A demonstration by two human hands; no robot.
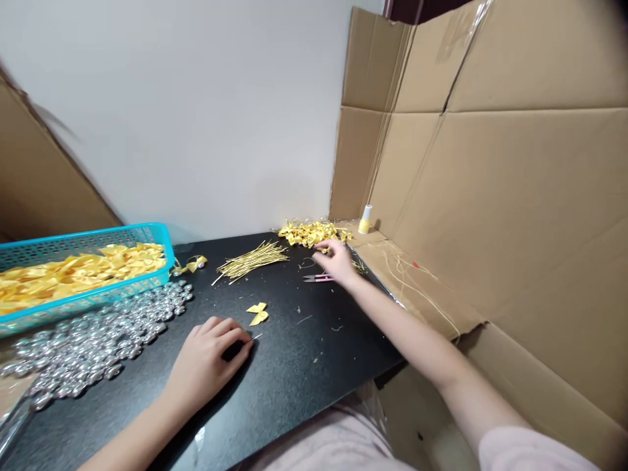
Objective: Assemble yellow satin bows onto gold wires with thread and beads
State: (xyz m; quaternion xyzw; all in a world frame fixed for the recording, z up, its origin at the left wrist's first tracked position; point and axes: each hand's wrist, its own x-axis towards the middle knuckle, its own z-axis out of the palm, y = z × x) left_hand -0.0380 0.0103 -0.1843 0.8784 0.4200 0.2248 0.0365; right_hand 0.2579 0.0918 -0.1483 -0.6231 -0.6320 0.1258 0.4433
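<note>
My left hand (213, 353) rests on the black table, thumb and fingertips pinched on a thin needle (257, 337) whose tip sticks out to the right. Just beyond it lies a single yellow ribbon bow (258, 313). My right hand (336, 260) reaches to the back right, its fingers curved and apart, in front of a heap of yellow bows (309, 232). Nothing shows between those fingers. Below that hand lie thread snips with pink handles (318, 278), partly hidden by it.
A blue basket (169, 252) of yellow ribbon pieces stands at left, with many silver beads (103, 340) before it. Gold wire ties (252, 261) lie mid-table. A thread spool (364, 220) stands by the cardboard wall (515, 196); loose threads (407, 275) lie at right.
</note>
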